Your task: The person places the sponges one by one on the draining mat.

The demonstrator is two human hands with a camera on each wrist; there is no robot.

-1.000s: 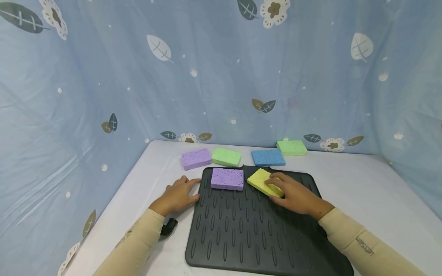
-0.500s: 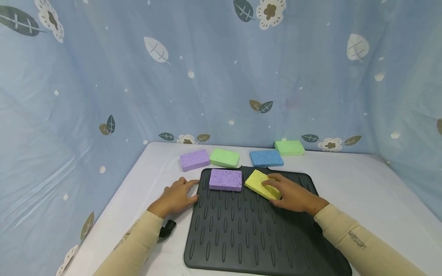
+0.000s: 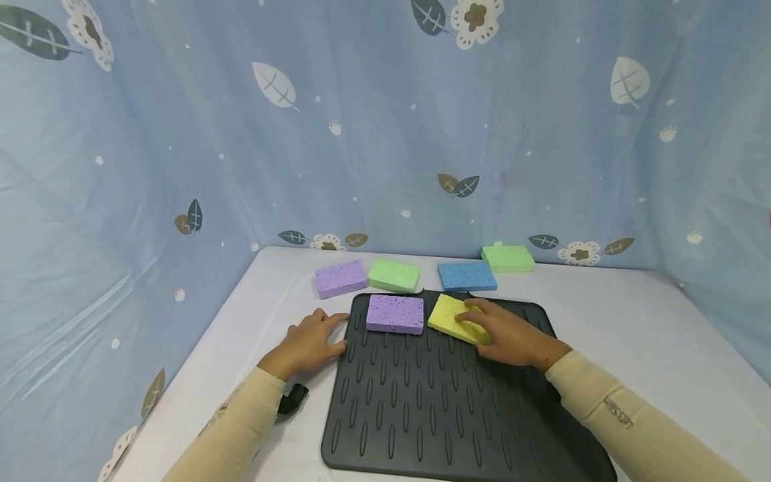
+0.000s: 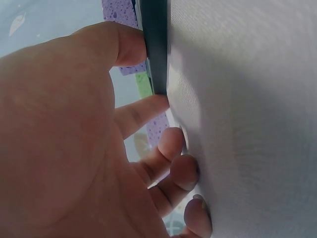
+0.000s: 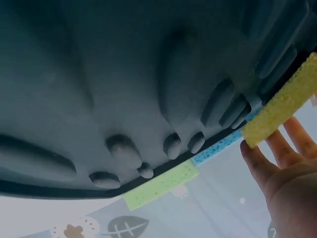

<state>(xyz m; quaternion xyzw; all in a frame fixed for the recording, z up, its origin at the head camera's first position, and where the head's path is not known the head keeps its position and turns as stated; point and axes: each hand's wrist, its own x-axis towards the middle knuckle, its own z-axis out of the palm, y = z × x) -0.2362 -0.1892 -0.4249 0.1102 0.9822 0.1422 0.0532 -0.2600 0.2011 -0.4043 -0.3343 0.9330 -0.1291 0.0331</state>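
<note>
My right hand [image 3: 512, 335] holds a yellow sponge [image 3: 446, 313] by its right end, fingers over the top and thumb at the near side. The sponge lies slightly turned on the back part of a black ribbed mat [image 3: 409, 402]. To its left, a speckled purple sponge [image 3: 394, 313] lies on the mat, a small gap between them. My left hand [image 3: 307, 343] rests on the table at the mat's left edge. Its thumb and index fingertip touch that edge, while the other fingers [image 4: 184, 171] bend loosely against the white cloth in the left wrist view.
Behind the mat lie a second purple sponge [image 3: 340, 279], a green sponge [image 3: 393, 275], a blue sponge [image 3: 466, 276] and another green sponge [image 3: 508, 258] against the blue patterned curtain [image 3: 385, 147]. A small black object [image 3: 293, 399] sits beside the left forearm.
The yellow sponge has shifted a little left and turned slightly straighter under my right hand. My left hand stays at the mat's edge, and the other sponges lie as before.
</note>
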